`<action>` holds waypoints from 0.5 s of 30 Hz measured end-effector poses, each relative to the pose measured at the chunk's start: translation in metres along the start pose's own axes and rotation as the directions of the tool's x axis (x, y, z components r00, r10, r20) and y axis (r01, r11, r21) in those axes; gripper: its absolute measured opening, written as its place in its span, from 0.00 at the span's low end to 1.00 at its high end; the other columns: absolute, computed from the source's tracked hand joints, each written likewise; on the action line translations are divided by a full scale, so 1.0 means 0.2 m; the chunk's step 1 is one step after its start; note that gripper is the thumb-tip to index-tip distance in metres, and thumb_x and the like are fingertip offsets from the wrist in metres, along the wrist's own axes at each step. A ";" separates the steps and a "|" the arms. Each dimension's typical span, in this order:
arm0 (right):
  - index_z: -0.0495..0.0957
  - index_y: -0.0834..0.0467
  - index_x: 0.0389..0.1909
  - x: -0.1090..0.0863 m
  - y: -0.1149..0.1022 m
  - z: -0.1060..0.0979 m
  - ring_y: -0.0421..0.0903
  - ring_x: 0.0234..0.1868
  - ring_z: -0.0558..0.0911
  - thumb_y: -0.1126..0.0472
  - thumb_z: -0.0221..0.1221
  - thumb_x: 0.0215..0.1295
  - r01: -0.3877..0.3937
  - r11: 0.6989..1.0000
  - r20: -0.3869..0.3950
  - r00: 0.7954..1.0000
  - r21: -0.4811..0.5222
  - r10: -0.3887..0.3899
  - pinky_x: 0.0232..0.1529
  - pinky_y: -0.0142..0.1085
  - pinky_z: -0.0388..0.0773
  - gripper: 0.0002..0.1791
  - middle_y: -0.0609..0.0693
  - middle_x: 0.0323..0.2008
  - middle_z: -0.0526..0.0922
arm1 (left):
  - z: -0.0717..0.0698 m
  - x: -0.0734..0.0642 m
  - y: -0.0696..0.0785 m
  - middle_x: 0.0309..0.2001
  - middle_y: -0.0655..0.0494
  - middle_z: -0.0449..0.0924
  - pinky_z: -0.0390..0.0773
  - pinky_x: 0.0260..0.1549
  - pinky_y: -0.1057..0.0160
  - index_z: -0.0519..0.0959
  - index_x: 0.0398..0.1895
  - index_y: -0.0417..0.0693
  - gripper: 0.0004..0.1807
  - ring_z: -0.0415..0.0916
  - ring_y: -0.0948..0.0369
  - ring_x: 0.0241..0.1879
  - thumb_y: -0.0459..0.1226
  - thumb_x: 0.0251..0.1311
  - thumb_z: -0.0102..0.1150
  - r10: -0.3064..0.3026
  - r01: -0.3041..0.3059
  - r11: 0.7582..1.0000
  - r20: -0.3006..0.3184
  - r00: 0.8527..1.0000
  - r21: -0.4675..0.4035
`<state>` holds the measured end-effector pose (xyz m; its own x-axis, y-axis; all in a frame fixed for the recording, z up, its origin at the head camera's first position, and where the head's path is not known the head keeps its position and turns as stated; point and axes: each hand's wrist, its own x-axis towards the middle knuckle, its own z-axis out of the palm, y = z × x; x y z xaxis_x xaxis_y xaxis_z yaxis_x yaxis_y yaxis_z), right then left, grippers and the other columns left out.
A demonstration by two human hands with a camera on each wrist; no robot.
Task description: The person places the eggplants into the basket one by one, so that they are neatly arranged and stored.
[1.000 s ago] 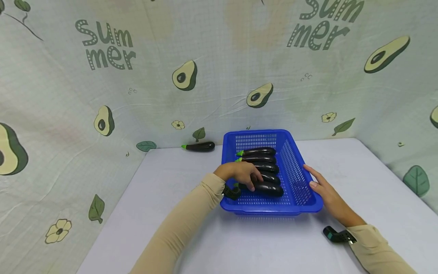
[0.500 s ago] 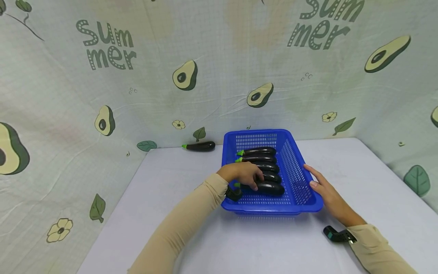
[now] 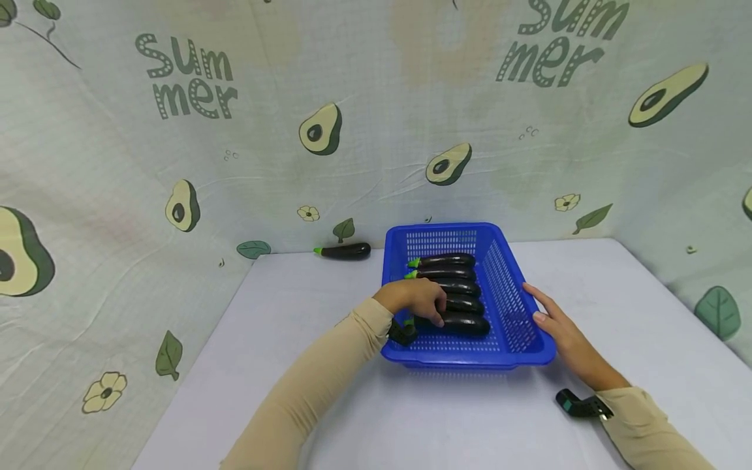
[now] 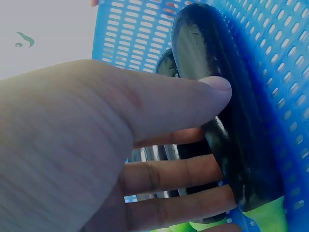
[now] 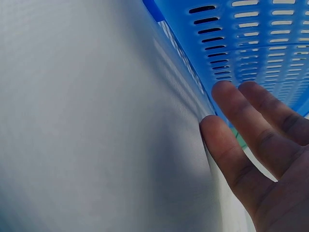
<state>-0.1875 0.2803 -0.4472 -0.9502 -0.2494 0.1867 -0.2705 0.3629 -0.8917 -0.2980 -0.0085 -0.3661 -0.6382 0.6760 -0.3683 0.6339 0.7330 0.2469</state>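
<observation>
A blue perforated plastic basket [image 3: 517,358] holds several dark, glossy eggplants [image 3: 455,260] lying side by side, green stem ends to the left. My left hand [image 3: 418,297] reaches in over the left rim and holds the nearest eggplant [image 3: 467,324]. In the left wrist view, the thumb lies across that eggplant [image 4: 241,145] while the fingers touch its other side; some fingertips are hidden behind it. My right hand [image 3: 558,329] is against the basket's right side. The right wrist view has its fingers extended along the outer basket wall [image 5: 217,38].
One more eggplant [image 3: 346,252] lies on the white table [image 3: 276,339] at the back, left of the basket. Behind the table hangs a printed cloth [image 3: 376,117] with avocados and lettering. A black band [image 3: 581,405] is on the right wrist.
Both hands stay nearly in place. The left hand has shifted very slightly on the nearest eggplant, which still lies in the basket. The view has drifted a little.
</observation>
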 end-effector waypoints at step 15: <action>0.41 0.44 0.81 0.00 0.00 0.00 0.76 0.70 0.52 0.52 0.36 0.82 -0.007 1.000 0.001 1.000 -0.020 0.007 0.58 0.75 0.56 0.31 0.65 0.78 0.39 | -0.13 -0.10 -0.07 0.45 0.64 0.82 0.76 0.46 0.64 0.83 0.52 0.54 0.16 0.77 0.66 0.43 0.49 0.69 0.61 0.079 -0.090 0.994 -0.164 0.983 -0.061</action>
<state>-0.1872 0.2807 -0.4468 -0.9520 -0.2479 0.1798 -0.2666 0.3825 -0.8847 -0.3059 -0.0314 -0.3381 -0.6491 0.7351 -0.1958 0.6608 0.6723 0.3336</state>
